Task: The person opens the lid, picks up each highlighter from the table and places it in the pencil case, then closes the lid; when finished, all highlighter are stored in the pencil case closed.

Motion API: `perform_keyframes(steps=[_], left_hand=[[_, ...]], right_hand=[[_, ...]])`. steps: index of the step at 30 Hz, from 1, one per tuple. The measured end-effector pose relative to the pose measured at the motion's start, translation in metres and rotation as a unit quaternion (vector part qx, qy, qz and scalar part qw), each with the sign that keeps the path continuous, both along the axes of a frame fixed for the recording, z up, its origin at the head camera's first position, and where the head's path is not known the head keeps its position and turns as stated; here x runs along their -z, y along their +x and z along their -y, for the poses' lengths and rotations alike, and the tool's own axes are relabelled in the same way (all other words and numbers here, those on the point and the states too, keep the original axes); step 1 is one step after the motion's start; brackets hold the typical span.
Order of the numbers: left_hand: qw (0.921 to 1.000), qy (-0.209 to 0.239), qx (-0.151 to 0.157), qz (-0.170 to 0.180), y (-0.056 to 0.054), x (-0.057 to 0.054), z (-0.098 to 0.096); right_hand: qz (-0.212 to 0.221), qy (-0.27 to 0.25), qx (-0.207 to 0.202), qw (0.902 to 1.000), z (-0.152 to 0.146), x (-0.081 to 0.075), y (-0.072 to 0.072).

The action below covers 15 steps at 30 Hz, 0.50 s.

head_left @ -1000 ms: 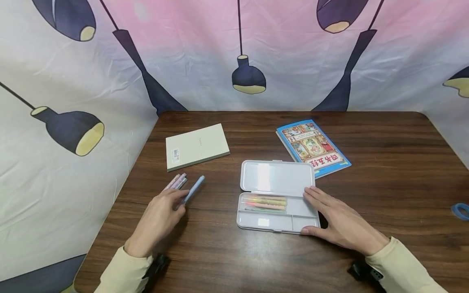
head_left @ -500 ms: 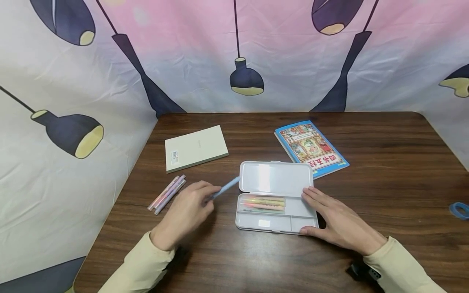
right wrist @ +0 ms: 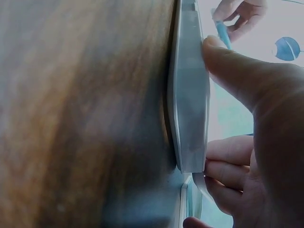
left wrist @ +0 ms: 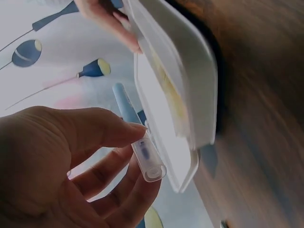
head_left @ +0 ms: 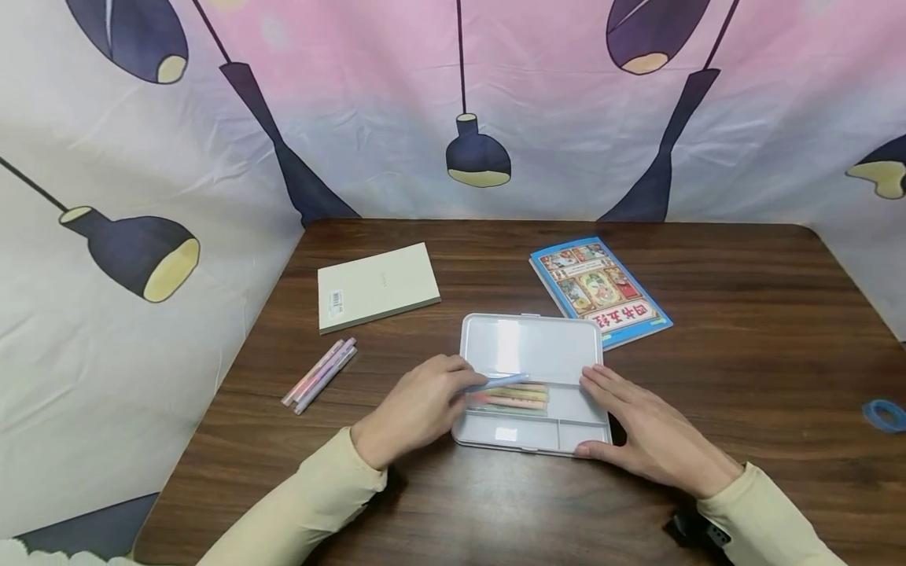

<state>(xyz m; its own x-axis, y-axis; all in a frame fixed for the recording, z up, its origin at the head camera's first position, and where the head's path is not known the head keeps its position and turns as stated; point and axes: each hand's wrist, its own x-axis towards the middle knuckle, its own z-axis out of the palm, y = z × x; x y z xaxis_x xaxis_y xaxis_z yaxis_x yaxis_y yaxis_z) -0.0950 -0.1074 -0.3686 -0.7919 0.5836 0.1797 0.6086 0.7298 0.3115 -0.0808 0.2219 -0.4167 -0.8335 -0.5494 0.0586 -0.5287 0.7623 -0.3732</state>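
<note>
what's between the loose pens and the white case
The left hand, holding a blue pen, then bare table towards the loose pens; the head view shows it.

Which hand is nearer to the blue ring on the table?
Right. The right hand touches the right end of the white case, well left of the blue ring; the left hand, pinching a light blue pen, is farther off, at the case's left end.

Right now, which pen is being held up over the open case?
The light blue pen, pinched in the left grip; some pens lie on the table, others inside the case.
</note>
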Motion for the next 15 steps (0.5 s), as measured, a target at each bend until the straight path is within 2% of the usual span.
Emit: perform_keyframes(steps=[8,15], left_hand=[[0.9978,-0.030,0.059,0.004,-0.005,0.009,-0.016],[0.9950,-0.056,0.083,-0.002,-0.009,0.015,-0.019]], right_hand=[[0.002,-0.002,0.001,1.0000,0.000,0.001,0.001],[0.000,-0.004,0.002,1.0000,0.000,0.001,0.001]])
